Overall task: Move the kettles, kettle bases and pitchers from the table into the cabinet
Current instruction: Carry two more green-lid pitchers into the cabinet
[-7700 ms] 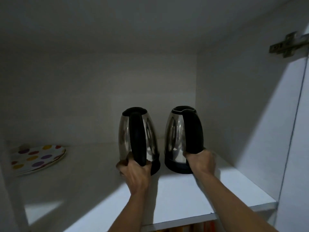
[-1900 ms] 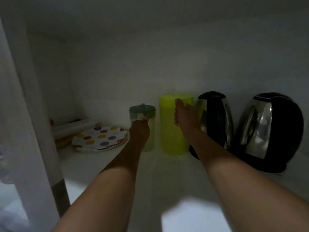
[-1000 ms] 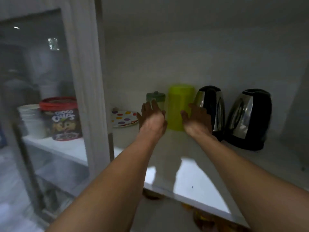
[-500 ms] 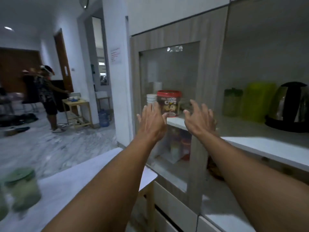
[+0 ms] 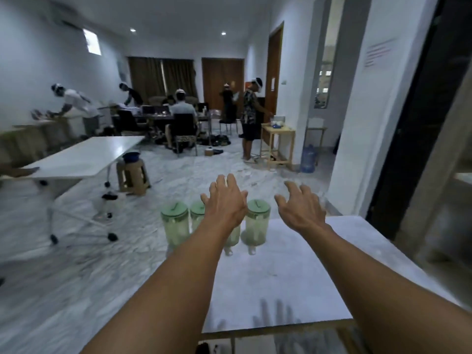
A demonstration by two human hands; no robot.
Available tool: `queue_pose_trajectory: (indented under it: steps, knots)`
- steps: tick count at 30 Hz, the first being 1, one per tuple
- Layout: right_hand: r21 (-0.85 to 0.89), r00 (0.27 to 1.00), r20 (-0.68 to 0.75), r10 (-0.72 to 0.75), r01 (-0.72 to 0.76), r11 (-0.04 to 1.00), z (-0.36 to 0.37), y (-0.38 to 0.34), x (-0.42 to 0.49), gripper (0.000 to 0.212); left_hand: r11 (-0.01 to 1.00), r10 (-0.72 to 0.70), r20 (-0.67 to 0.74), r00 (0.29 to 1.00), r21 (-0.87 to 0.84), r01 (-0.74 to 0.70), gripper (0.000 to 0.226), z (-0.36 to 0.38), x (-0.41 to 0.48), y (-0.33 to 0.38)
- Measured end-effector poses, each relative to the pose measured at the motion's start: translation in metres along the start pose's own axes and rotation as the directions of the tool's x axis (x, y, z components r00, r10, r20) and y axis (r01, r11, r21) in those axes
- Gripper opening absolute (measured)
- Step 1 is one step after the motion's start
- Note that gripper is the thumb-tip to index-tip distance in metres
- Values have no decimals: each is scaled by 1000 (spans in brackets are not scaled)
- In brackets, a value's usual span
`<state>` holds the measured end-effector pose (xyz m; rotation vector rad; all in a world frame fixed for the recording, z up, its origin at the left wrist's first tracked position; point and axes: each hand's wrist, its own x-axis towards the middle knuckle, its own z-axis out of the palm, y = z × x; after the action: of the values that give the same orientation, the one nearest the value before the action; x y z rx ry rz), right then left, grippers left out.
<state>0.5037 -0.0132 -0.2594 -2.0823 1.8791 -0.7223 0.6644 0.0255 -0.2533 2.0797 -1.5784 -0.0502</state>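
Note:
Clear pitchers with pale green lids stand in a row at the far edge of the white table [image 5: 281, 274]. The leftmost pitcher [image 5: 175, 226] and the rightmost pitcher [image 5: 256, 226] show in full. My left hand [image 5: 224, 203] hides most of the pitchers between them, with one green lid [image 5: 197, 208] peeking out. My left hand hovers over the row, fingers spread and empty. My right hand [image 5: 300, 206] is open too, just right of the rightmost pitcher. The cabinet is out of view.
A second white table [image 5: 84, 155] on wheels stands to the left, with a wooden stool [image 5: 132, 175] beside it. Several people work at desks at the back. A dark door frame [image 5: 408, 118] and a white wall are on the right. The floor is marble.
The view has swung left from the cabinet to the table. Both empty hands have come away from the shelf and now reach over the green-lidded pitchers.

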Motion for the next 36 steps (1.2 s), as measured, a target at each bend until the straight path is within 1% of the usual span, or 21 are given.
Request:
queue_pose_trajectory:
  steps: [4, 7, 9, 11, 13, 14, 16, 17, 19, 20, 21, 23, 26, 28, 31, 33, 36]
  knots:
    - [34, 987, 155, -50, 45, 998, 73, -41, 24, 55, 990, -144, 8, 990, 10, 144, 51, 10, 25, -72]
    - [104, 973, 217, -74, 52, 993, 126, -59, 48, 54, 976, -218, 23, 976, 18, 218, 49, 31, 46, -116]
    - [144, 962, 262, -77, 40, 989, 164, -74, 67, 48, 953, -304, 45, 952, 22, 304, 46, 47, 61, -147]
    - [173, 935, 350, -59, -2, 985, 201, -93, 80, 42, 909, -417, 84, 905, 16, 417, 44, 61, 76, -176]
    - [215, 899, 437, -20, -83, 973, 238, -109, 92, 36, 841, -532, 106, 840, -50, 539, 45, 75, 93, -202]
    - [240, 878, 479, 9, -141, 960, 255, -116, 99, 36, 795, -586, 115, 802, -107, 597, 46, 82, 102, -214]
    - [287, 822, 564, 74, -279, 916, 285, -125, 113, 46, 685, -674, 168, 719, -223, 694, 51, 98, 121, -234]
    - [318, 784, 612, 98, -358, 878, 297, -127, 118, 50, 626, -704, 208, 679, -271, 731, 55, 107, 129, -242]
    - [371, 684, 717, 133, -536, 758, 316, -129, 124, 50, 524, -735, 283, 617, -341, 780, 65, 125, 141, -256]
    - [387, 642, 754, 137, -603, 697, 323, -129, 127, 48, 490, -740, 305, 600, -366, 791, 67, 133, 146, -262]
    - [397, 620, 773, 134, -638, 660, 330, -129, 131, 45, 473, -741, 315, 593, -381, 794, 67, 141, 150, -267]
    - [401, 603, 786, 139, -668, 626, 340, -128, 138, 42, 479, -732, 322, 600, -381, 790, 60, 153, 157, -274]
    - [423, 627, 764, 154, -667, 614, 353, -129, 142, 45, 512, -692, 324, 646, -411, 754, 52, 163, 162, -279]
    - [462, 647, 751, 130, -657, 596, 354, -132, 140, 40, 507, -678, 315, 664, -454, 733, 51, 160, 162, -279]
    - [501, 664, 739, 115, -656, 565, 338, -143, 133, 30, 509, -678, 271, 683, -497, 703, 55, 139, 158, -275]
    - [537, 700, 705, 118, -634, 557, 320, -154, 125, 29, 523, -664, 229, 712, -538, 661, 56, 113, 154, -271]
    - [625, 774, 624, 109, -578, 525, 280, -172, 105, 30, 567, -618, 154, 771, -592, 573, 56, 70, 143, -264]
